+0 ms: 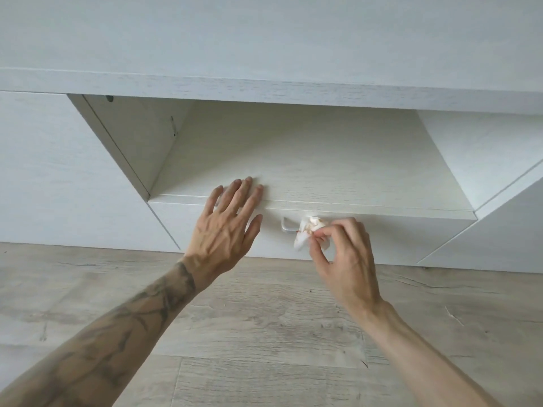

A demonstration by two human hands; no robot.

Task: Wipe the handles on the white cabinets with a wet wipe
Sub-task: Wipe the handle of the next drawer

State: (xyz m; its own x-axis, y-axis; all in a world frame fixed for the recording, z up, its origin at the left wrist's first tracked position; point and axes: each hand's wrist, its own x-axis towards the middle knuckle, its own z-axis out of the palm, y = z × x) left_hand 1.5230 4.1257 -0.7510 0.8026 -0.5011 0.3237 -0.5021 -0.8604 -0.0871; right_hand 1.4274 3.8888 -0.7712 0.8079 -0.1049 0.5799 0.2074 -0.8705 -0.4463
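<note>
While pale wood-grain plank floor (264, 333) fills near ground, two bare forearms reach far toward low white cabinet (396, 239). Left hand (226, 227): fingers (232, 195) straight, spread wide, flat on top edge of drawer front, holding nothing. Right hand (346, 254): fingers pinch crumpled white wet wipe (308, 230), pressed against right part of small silver bar handle (289, 229); handle's left end bare. Step in hand: wiping this handle. Next move likely calls for sliding wipe left along bar, left hand bracing. Beyond: open white shelf niche (293, 148).

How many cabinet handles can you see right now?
1. The handle is on the drawer front below the open shelf, its right end under the wipe in the right hand. Others may be hidden.
</note>
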